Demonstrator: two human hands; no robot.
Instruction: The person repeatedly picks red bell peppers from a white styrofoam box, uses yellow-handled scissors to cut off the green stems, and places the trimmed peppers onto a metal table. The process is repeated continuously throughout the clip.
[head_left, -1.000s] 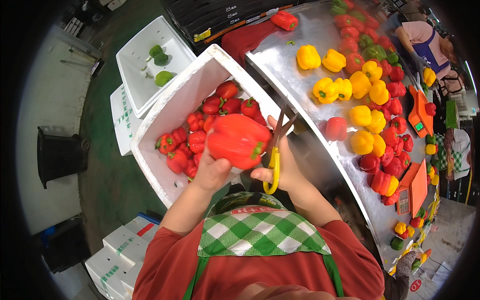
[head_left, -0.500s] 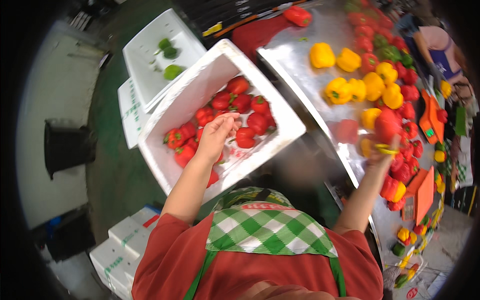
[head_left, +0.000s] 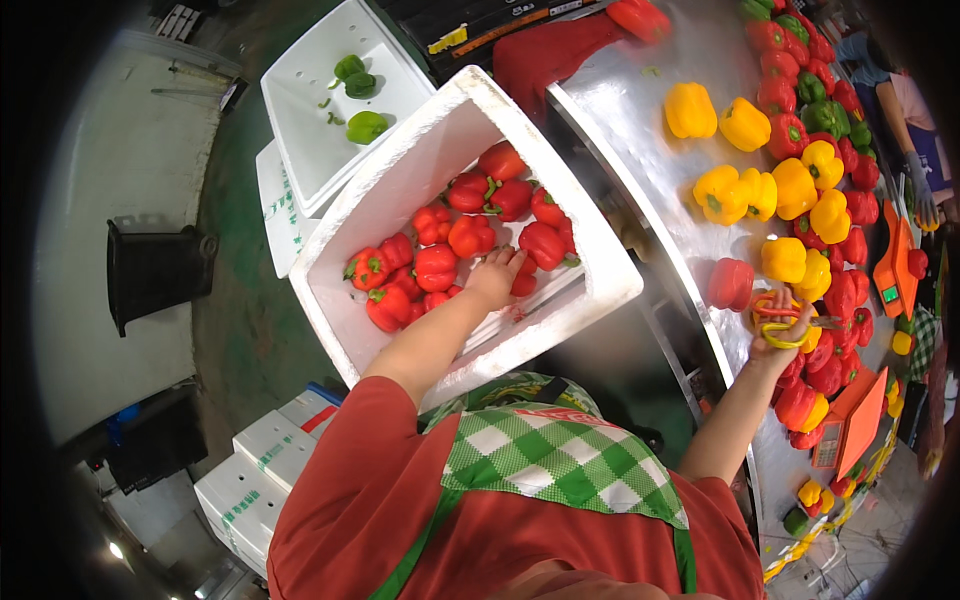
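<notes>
My left hand (head_left: 493, 278) reaches down into a white foam box (head_left: 345, 215), its fingers curled over a red bell pepper (head_left: 524, 284) that it partly covers. Several more red bell peppers (head_left: 435, 268) lie around it in the box. Over the metal table my right hand (head_left: 776, 338) holds scissors (head_left: 785, 318) with yellow and red handles, the blades directed right toward the pepper rows. Left of that hand a single red bell pepper (head_left: 731, 284) rests on the metal; just above the hand sit yellow bell peppers (head_left: 783, 260).
A second white box (head_left: 300, 120) with a few green peppers (head_left: 367, 127) stands beyond the first. Orange scales (head_left: 850, 420) sit at the table's right side. A co-worker's gloved hand (head_left: 922, 195) shows at far right. A black bin (head_left: 155, 270) stands on the left floor.
My left hand has gone deeper into the box, onto a red bell pepper. The red bell pepper that was in my right hand has left it; the scissors stay there. The view has shifted.
</notes>
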